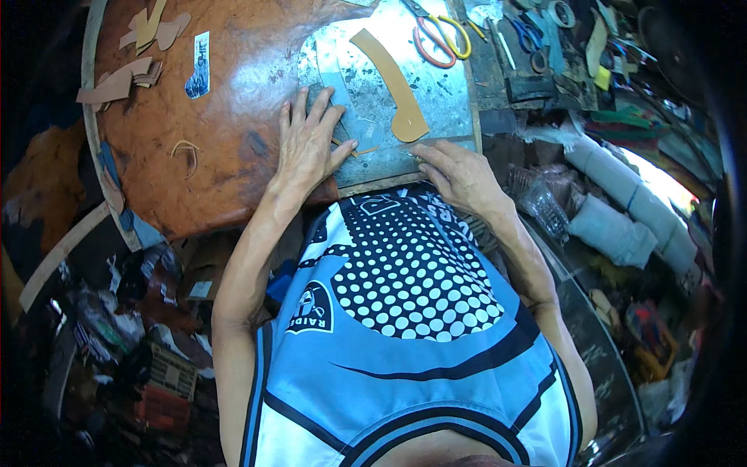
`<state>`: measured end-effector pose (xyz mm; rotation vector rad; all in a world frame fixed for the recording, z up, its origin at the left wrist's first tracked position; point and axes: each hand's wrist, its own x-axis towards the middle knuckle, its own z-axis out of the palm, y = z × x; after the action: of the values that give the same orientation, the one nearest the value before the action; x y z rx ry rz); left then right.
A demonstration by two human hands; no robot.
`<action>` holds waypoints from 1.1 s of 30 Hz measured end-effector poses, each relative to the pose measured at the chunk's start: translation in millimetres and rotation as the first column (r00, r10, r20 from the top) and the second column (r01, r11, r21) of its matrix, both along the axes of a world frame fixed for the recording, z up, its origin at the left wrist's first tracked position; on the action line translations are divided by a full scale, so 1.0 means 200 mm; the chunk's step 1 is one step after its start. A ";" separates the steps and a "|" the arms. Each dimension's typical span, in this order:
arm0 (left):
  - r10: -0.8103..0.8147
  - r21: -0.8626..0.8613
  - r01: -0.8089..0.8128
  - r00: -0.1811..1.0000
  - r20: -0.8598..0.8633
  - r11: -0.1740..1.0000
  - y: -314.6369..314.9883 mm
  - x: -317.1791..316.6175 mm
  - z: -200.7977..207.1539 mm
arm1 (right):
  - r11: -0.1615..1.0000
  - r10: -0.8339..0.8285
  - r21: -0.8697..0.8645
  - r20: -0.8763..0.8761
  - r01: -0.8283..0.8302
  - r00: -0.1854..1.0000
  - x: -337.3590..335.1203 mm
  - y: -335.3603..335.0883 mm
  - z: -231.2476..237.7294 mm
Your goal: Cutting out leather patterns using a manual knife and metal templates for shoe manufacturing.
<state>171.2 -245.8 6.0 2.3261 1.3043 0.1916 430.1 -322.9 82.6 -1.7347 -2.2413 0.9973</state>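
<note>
My left hand (306,144) lies flat with its fingers spread, across the edge where the brown leather hide (226,148) meets a grey metal sheet (447,101). Close to its thumb is a thin tan strip (364,151). A curved tan leather piece (393,82), widened at its near end, rests on the sheet. Just below that end, my right hand (461,173) has its fingers curled together at the sheet's near edge. Something small with a shiny tip shows at those fingertips; its kind is hidden.
Scissors with red and yellow handles (443,43) lie at the sheet's far right. Leather offcuts (124,82) and a marked template (198,66) sit on the left. Blue-handled scissors (527,35), tape rolls (560,14) and wrapped rolls (615,229) crowd the right side.
</note>
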 end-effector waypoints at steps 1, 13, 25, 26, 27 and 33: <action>0.011 -0.022 -0.012 1.000 -0.010 1.000 0.00 0.01 0.01 | 0.999 0.047 0.010 -0.034 -0.047 0.998 0.02 0.03 -0.01; 0.101 0.021 -0.100 0.994 -0.037 0.995 -0.02 0.04 -0.04 | 0.883 0.462 0.146 -0.092 -0.447 0.882 -0.09 0.25 -0.21; 0.181 0.003 -0.181 0.979 -0.097 0.983 -0.05 0.07 -0.06 | 0.834 0.542 0.138 -0.019 -0.535 0.840 -0.12 0.27 -0.23; 0.182 -0.004 -0.184 0.977 -0.112 0.983 -0.05 0.07 -0.06 | 0.832 0.545 0.125 -0.009 -0.540 0.838 -0.12 0.28 -0.22; 0.186 -0.005 -0.188 0.976 -0.110 0.982 -0.05 0.07 -0.06 | 0.830 0.548 0.123 -0.008 -0.543 0.836 -0.12 0.28 -0.23; 0.207 0.021 -0.206 0.970 -0.127 0.978 -0.07 0.10 -0.06 | 0.844 0.527 0.093 0.041 -0.528 0.849 -0.14 0.27 -0.20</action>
<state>190.3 -259.1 -6.2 2.2385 1.6135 0.1139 401.4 -269.0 42.0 -1.0924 -2.7983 0.9288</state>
